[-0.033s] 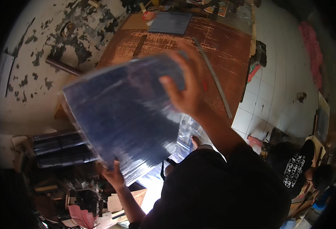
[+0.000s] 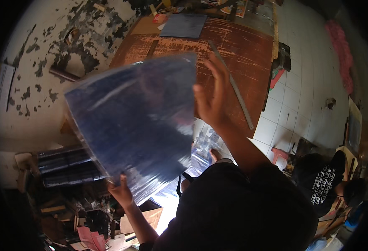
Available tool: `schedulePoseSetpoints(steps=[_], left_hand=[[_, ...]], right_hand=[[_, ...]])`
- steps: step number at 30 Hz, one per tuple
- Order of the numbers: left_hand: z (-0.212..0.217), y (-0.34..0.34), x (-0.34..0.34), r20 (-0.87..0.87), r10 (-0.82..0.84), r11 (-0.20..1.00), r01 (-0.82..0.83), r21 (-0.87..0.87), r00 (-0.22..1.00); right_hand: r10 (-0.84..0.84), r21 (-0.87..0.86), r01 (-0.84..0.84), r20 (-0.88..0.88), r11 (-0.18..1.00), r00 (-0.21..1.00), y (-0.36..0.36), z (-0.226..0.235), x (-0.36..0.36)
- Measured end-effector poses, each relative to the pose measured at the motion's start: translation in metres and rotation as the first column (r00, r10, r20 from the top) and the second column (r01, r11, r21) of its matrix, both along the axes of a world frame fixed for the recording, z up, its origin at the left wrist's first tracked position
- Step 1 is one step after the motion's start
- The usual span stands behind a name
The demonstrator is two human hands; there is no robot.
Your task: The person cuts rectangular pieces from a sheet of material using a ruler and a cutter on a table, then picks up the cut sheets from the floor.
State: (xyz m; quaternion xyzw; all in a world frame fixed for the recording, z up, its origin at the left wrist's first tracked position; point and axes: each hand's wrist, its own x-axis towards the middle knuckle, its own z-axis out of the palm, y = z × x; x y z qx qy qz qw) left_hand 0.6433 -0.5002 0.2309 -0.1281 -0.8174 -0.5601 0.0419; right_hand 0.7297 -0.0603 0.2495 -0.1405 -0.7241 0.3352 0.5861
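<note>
A large, dark blue glossy rectangular panel (image 2: 133,121), its surface shiny like plastic film, is held up tilted in front of me. My left hand (image 2: 122,193) grips its lower left corner, thumb on the near face and the other fingers hidden behind. My right hand (image 2: 213,92) is raised beside the panel's right edge, fingers stretched and apart. Whether its palm touches that edge I cannot tell. Clear shiny film (image 2: 202,146) shows below the panel, near my foot.
Beyond the panel stands a scratched red-brown table (image 2: 246,62) with a long metal ruler (image 2: 233,83) and a grey sheet (image 2: 183,26). Dark wrapped rolls (image 2: 69,165) and heaped scraps (image 2: 92,221) lie at left. A person in a black printed shirt (image 2: 317,180) is at right.
My right hand has moved off the panel's face to just beyond its right edge. The panel has shifted slightly left, still in my left hand.
</note>
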Motion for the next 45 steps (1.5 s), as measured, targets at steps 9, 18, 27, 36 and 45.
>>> schedulePoseSetpoints(steps=[9, 18, 27, 36, 45], left_hand=[[0.044, 0.062, -0.07, 0.135, 0.018, 1.0, -0.019, 0.007, 0.991], [-0.017, 0.134, -0.223, 0.328, -0.023, 0.999, 0.006, 0.051, 0.944], [-0.191, 0.257, -0.338, 0.325, 0.152, 0.982, -0.106, -0.155, 0.933], [-0.199, 0.311, -0.4, 0.227, -0.145, 0.983, 0.166, -0.076, 0.963], [-0.062, 0.438, -0.518, -0.09, -0.652, 0.716, 0.573, -0.4, 0.753]], right_hand=[[0.814, -0.967, -0.244, -0.081, 0.077, 0.575, -0.114, -0.226, 0.01], [0.186, -0.593, 0.01, 0.269, 0.805, 0.945, -0.062, -0.237, -0.073], [0.225, -0.604, 0.203, 0.556, 0.771, 0.8, 0.064, -0.215, -0.131], [0.237, -0.696, 0.335, 0.589, 0.635, 0.773, 0.037, -0.232, -0.141], [0.712, -0.984, -0.009, -0.136, -0.179, 0.689, -0.046, -0.235, -0.202]])
